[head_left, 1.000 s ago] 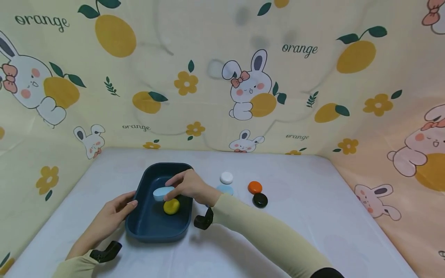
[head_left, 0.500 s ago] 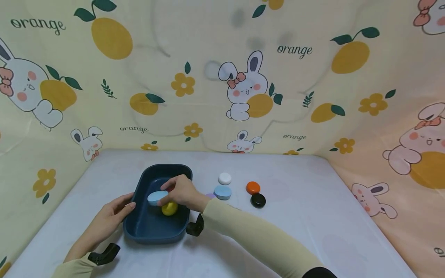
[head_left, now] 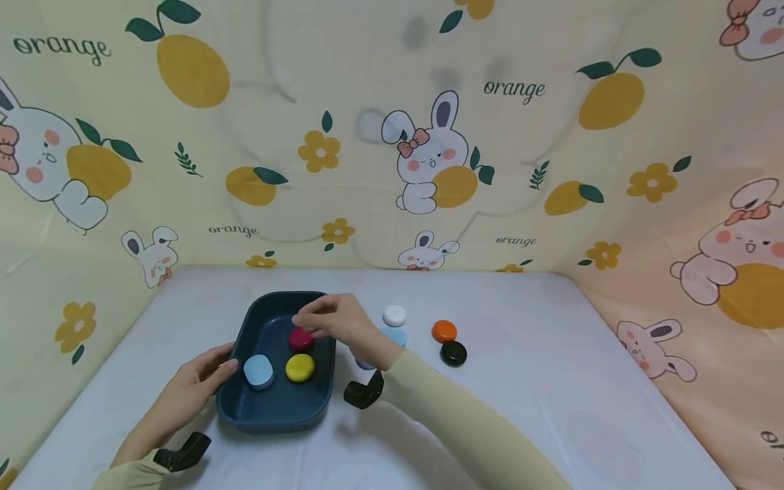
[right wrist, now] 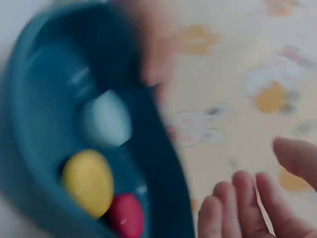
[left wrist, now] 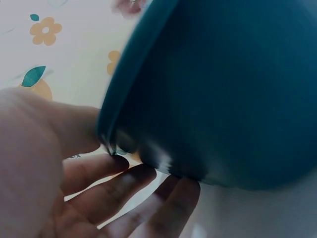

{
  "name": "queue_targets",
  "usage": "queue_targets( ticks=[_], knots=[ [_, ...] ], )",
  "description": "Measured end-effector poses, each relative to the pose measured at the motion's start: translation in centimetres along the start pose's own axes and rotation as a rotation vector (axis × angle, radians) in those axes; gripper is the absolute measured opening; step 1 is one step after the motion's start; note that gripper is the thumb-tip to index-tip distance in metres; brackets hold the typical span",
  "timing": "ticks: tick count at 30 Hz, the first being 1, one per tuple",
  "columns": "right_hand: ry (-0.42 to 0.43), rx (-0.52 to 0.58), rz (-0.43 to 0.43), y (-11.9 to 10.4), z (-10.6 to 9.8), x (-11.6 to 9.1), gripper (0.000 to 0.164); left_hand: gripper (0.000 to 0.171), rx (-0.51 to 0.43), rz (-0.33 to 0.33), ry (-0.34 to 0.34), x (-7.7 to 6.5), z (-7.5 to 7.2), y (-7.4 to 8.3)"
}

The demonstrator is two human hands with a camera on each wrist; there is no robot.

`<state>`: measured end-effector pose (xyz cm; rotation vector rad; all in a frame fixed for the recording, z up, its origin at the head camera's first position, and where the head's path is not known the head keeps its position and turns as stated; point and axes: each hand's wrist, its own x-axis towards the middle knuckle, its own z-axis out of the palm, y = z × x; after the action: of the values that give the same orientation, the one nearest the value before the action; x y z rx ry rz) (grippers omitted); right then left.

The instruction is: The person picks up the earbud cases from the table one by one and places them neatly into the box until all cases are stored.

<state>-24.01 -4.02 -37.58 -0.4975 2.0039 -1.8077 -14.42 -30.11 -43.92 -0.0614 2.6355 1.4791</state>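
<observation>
Inside the navy tray [head_left: 269, 411], the light-blue disc [head_left: 258, 373] lies just released, making three; my right hand [head_left: 344, 321], thumb parted, is empty.

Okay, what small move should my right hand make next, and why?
Perhaps bring your right hand to the white disc: the hand looks empty, a yellow disc lies in the tray, and the white disc sits uncovered on the table outside it.

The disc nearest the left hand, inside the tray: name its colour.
The disc is light blue, clearest in the head view.
</observation>
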Motion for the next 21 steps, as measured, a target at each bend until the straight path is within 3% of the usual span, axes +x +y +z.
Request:
queue_targets(
  ticks=[4,7,13,16,21],
  knots=[
    [0.078,0.151,-0.048,-0.4,-2.3,-1.8,0.023,0.073,-0.006,-0.010,0.003,0.1,0.1,0.0],
    [0.129,0.177,-0.066,-0.3,-3.8,-3.3,0.027,0.074,-0.012,-0.023,0.004,0.2,0.2,0.0],
    [0.167,0.234,-0.023,0.7,-6.4,-6.2,0.031,0.076,-0.019,-0.029,-0.006,0.2,0.3,0.0],
    [0.209,0.242,-0.015,1.2,-7.6,-7.1,0.029,0.077,-0.011,-0.023,-0.006,0.3,0.2,0.0],
    [0.252,0.150,0.010,2.2,-9.1,-7.8,0.027,0.076,-0.009,-0.023,-0.010,0.3,0.1,-0.2]
  ],
)
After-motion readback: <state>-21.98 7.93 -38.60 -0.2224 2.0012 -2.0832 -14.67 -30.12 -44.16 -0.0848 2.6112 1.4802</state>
